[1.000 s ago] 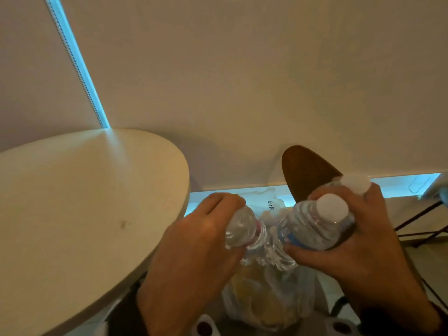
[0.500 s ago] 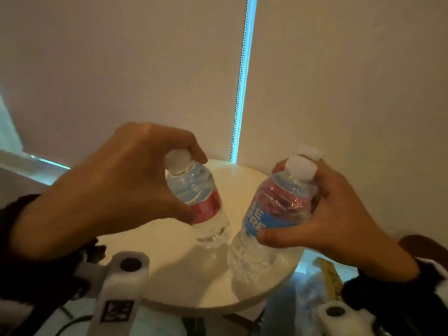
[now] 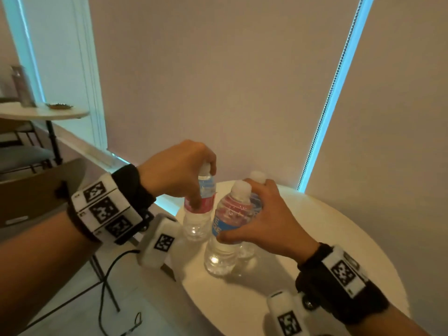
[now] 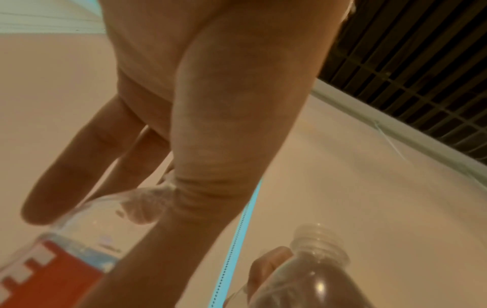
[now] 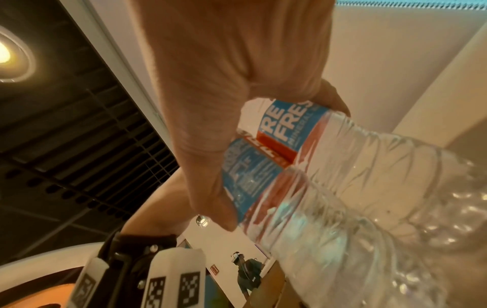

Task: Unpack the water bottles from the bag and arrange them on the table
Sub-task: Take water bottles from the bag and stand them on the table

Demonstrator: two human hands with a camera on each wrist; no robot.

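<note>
On the round white table (image 3: 327,251) my left hand (image 3: 203,185) grips the neck and shoulder of a red-labelled water bottle (image 3: 199,219), which stands upright near the table's left edge. The left wrist view shows that bottle (image 4: 55,268) under my fingers (image 4: 60,179). My right hand (image 3: 244,209) holds two bottles together: a blue-labelled one (image 3: 224,241) in front and a second bottle (image 3: 257,177) behind it, mostly hidden. Both bottles (image 5: 287,129) show in the right wrist view, with my thumb across them. I cannot tell whether their bases touch the tabletop. The bag is out of view.
A second round table (image 3: 43,113) at far left carries a metal cylinder and a small dish. A brown chair back (image 3: 36,190) and a dark cable (image 3: 109,275) lie left of the main table. Roller blinds with a bead chain (image 3: 337,98) close off the back.
Both hands lifted the bottles out of the bag beside the table, swung over the tabletop and came down. The bottles now hang upright at table level.
</note>
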